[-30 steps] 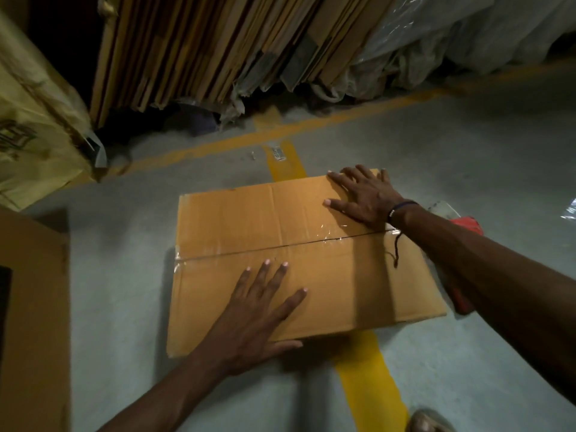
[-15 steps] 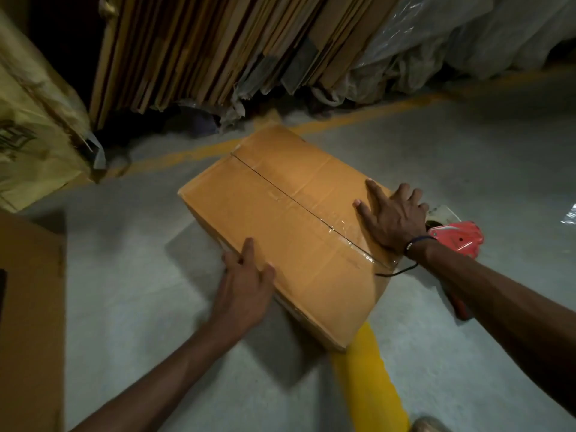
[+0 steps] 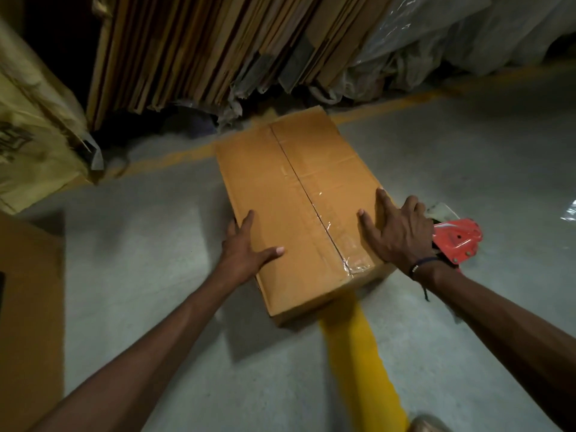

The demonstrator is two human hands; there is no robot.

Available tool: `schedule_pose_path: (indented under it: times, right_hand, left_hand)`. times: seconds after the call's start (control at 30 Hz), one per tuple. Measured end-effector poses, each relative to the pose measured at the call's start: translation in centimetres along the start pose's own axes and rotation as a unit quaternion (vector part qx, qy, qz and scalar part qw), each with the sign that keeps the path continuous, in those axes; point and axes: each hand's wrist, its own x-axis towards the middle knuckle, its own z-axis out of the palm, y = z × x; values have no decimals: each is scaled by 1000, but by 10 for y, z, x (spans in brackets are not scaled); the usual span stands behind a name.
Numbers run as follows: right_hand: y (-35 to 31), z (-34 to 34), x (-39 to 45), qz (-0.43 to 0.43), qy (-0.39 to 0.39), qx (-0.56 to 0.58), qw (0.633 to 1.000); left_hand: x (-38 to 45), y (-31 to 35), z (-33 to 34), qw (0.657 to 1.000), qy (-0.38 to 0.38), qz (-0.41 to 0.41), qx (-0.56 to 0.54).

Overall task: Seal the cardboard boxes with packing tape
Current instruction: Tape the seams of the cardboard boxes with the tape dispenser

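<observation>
The cardboard box [image 3: 299, 207] sits on the concrete floor [image 3: 467, 169], its long axis running away from the person, its near end over a yellow floor line [image 3: 361, 363] and its far end close to a second yellow line that crosses in front of the stacked flat cardboard sheets [image 3: 193, 48]. Clear packing tape [image 3: 314, 210] covers the centre seam where the two top flaps meet and wraps over the near end.

The left hand [image 3: 246, 251] rests at the left top edge, thumb spread across the top panel, fingers extended along the edge; they lie apart and do not curl round anything. The right hand [image 3: 399, 232] lies flat on the right top flap, fingers spread, some reaching over the right edge.

Handling judgement: the panels look stiff and flat, with no sag under either palm. The weight cannot be read from this view. The cardboard offers good friction; the taped strip is likely slick. Take hold at the side edges and corners, where the walls carry load, not mid-flap beside the seam.

A red tape dispenser [image 3: 458, 241] lies on the floor just beside the box's right side, behind the right wrist.
</observation>
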Motion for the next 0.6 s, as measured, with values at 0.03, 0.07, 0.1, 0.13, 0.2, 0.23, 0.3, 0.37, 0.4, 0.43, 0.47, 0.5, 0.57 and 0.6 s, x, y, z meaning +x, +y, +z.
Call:
schedule_pose_path:
  times: [0.03, 0.07, 0.1, 0.13, 0.2, 0.23, 0.3, 0.37, 0.4, 0.43, 0.47, 0.5, 0.57, 0.6]
  right_hand:
    - [3, -2, -2, -1, 2, 11, 1000]
    - [5, -2, -5, -2, 5, 20, 1000]
    - [6, -3, -7, -3, 6, 26, 1000]
    - [7, -3, -9, -4, 5, 30, 1000]
    - [8, 0, -12, -7, 4, 37, 999]
    - [8, 1, -13, -5, 5, 40, 999]
    - [9, 2, -12, 0, 3, 44, 999]
    - [11, 4, -10, 1, -1, 49, 999]
    - [13, 5, -9, -4, 0, 56, 998]
    - [17, 5, -8, -12, 2, 70, 997]
    - [23, 5, -8, -17, 9, 95, 995]
    - [31, 5, -8, -11, 20, 130, 991]
    - [53, 7, -10, 47, 57, 195, 978]
    - [68, 10, -11, 91, 82, 207, 970]
  left_hand:
    - [2, 0, -1, 1000, 9, 11, -6]
    - [5, 0, -1, 1000, 21, 21, -7]
    - [8, 2, -2, 999, 38, 30, -7]
    - [11, 4, -4, 998, 54, 36, -6]
    - [17, 8, -8, 997, 68, 40, -3]
    - [20, 9, -9, 997, 68, 41, 2]
    - [24, 10, -9, 997, 63, 39, 15]
    - [25, 11, -9, 998, 57, 32, 26]
    - [25, 14, -9, 997, 52, 27, 40]
    - [24, 19, -10, 997, 49, 20, 64]
    - [23, 27, -9, 994, 52, 14, 94]
    - [21, 36, -8, 990, 65, 13, 126]
    - [15, 56, 1, 983, 103, 44, 148]
    - [12, 67, 10, 982, 115, 77, 127]
